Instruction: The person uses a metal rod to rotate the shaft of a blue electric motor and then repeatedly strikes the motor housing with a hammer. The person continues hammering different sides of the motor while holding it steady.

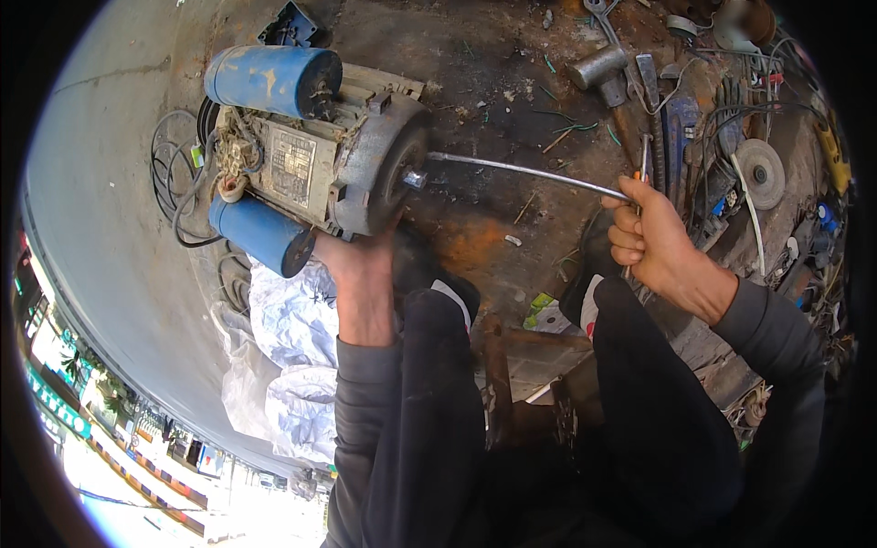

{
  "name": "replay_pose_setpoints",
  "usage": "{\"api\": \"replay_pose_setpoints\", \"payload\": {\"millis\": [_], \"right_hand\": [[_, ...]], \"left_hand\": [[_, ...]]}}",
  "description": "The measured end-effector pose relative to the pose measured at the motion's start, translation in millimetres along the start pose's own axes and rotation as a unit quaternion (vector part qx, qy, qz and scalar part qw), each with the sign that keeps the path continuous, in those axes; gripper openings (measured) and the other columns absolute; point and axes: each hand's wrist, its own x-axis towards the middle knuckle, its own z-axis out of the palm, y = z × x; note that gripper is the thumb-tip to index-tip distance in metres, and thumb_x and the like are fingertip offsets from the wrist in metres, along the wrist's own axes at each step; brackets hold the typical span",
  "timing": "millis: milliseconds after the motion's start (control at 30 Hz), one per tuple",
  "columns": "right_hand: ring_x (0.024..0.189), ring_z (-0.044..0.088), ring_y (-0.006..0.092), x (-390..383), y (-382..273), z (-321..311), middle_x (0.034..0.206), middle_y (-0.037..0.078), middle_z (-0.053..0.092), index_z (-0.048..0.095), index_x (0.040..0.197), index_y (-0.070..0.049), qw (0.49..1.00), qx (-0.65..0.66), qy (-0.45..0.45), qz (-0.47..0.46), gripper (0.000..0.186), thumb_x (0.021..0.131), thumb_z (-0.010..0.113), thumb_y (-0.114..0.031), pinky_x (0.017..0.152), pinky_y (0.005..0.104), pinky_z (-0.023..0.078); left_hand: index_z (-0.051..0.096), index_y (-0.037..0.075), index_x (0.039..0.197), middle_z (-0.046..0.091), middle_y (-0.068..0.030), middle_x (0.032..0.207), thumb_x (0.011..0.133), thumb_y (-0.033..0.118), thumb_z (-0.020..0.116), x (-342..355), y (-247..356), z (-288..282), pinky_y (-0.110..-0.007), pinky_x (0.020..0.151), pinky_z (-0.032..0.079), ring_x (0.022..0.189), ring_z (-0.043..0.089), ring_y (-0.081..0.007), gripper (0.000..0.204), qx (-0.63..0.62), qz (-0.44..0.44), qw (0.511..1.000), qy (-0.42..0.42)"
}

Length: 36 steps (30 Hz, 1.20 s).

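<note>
A grimy electric motor with two blue cylinders lies on its side, its short shaft pointing right. My left hand is under the motor's lower right part, gripping or supporting it, its fingers mostly hidden. My right hand is closed around a long thin metal rod and a second, upright metal tool with some orange on it. The rod's far tip lies at the motor's end face, just above the shaft; whether it touches is unclear.
A hammer, wrench, grinding disc, cables and several tools crowd the right of the dirty floor. Coiled cable, a blue box and crumpled white sacks lie left. My legs fill the lower middle.
</note>
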Motion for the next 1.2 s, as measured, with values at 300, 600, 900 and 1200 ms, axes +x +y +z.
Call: {"api": "replay_pose_setpoints", "payload": {"millis": [300, 600, 900, 1200], "right_hand": [[0.073, 0.059, 0.0284, 26, 53, -23, 0.078, 0.011, 0.059, 0.06, 0.124, 0.002, 0.609, -0.543, -0.234, -0.528, 0.029, 0.104, 0.065, -0.019, 0.08, 0.0439, 0.048], [0.077, 0.077, 0.0258, 31, 6, 48, 0.087, 0.014, 0.075, 0.062, 0.121, 0.008, 0.176, -0.939, -0.197, -0.221, 0.043, 0.088, 0.076, -0.016, 0.063, 0.0446, 0.053], [0.046, 0.038, 0.0125, 43, -8, 22, 0.06, 0.002, 0.044, 0.056, 0.073, -0.005, 0.871, -0.456, 0.023, 0.181, 0.043, 0.103, 0.068, -0.034, 0.043, 0.0318, 0.029], [0.066, 0.05, 0.0137, 10, 75, -17, 0.066, -0.001, 0.048, 0.059, 0.124, 0.0, 0.962, 0.181, -0.203, 0.024, 0.025, 0.113, 0.054, -0.022, 0.068, 0.0309, 0.045]], "left_hand": [[0.054, 0.019, 0.154, 0.058, -0.0108, 0.155, 0.102, 0.071, 0.037, -1, 3, 0, -0.068, 0.113, 0.043, 0.142, 0.052, -0.0398, 0.075, 0.012, -0.006, 1.0, 0.028], [0.052, 0.018, 0.155, 0.057, -0.0122, 0.156, 0.102, 0.07, 0.039, -2, 2, 3, -0.068, 0.114, 0.043, 0.143, 0.051, -0.04, 0.075, 0.022, 0.002, 0.998, 0.06], [0.051, 0.018, 0.156, 0.056, -0.0121, 0.157, 0.102, 0.071, 0.042, 0, 3, 0, -0.07, 0.115, 0.04, 0.144, 0.05, -0.0401, 0.076, -0.002, 0.001, 1.0, 0.026], [0.054, 0.02, 0.154, 0.058, -0.0109, 0.154, 0.1, 0.075, 0.042, -3, 4, -1, -0.07, 0.114, 0.04, 0.143, 0.05, -0.0395, 0.078, -0.001, -0.001, 0.999, 0.032]]}}
